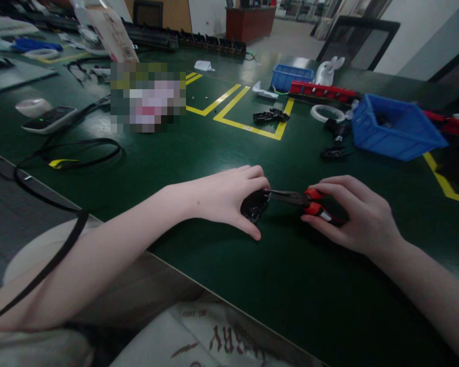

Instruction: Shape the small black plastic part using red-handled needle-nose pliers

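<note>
Pliers (290, 198) with red handles, grasped in my right hand (352, 216), nose touching a black plastic part (254, 205). My left hand (229, 201) pins it to the green surface (214, 148), dead centre. A blue bin (400, 127) sits at two o'clock. I judge this the gripping step; any pull calls for a firm left hold.

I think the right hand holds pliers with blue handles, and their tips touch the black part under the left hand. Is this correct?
Not quite. In the head view the pliers in the right hand have red handles, not blue. The rest holds: their tips touch the black part under the left hand.
</note>
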`<state>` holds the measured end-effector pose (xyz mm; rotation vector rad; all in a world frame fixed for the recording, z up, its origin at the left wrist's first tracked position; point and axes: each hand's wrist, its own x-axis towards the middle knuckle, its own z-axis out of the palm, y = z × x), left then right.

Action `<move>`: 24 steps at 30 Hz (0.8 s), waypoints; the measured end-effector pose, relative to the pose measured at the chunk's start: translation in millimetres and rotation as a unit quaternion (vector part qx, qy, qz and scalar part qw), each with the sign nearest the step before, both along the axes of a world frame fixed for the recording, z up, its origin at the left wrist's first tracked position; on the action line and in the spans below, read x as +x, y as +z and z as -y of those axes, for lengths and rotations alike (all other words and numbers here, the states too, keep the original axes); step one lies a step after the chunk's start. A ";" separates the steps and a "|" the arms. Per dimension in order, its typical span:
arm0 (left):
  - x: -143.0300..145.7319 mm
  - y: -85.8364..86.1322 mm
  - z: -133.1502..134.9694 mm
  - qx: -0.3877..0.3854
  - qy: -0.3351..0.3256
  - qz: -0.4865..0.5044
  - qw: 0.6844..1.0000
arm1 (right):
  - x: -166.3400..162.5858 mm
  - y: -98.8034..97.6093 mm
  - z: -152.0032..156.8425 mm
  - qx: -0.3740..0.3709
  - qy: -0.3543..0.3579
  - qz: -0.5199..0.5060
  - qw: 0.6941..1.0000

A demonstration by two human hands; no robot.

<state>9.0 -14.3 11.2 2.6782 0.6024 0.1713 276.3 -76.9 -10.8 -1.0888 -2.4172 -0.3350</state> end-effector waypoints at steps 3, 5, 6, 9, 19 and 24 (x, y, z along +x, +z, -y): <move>-3.2 -3.9 -0.2 -0.011 0.001 0.030 0.999 | 0.7 -0.7 0.3 -0.026 0.024 0.007 0.999; -5.8 -7.2 -0.4 -0.015 -0.006 0.049 0.999 | 1.2 -0.7 0.7 -0.037 0.034 0.007 0.999; -7.0 -8.6 -0.5 -0.016 -0.009 0.054 0.998 | 1.3 -0.6 0.9 -0.043 0.038 0.006 0.998; -9.2 -10.6 -1.0 -0.023 -0.016 0.054 0.998 | 0.4 -0.2 1.6 -0.058 0.047 0.002 0.997; -18.1 -8.4 3.6 -0.053 0.012 0.065 0.996 | -1.0 -0.3 2.6 -0.041 0.052 -0.017 0.998; -23.2 -6.9 3.8 -0.043 0.043 0.052 0.997 | -1.1 -0.1 2.1 -0.038 0.051 -0.019 0.998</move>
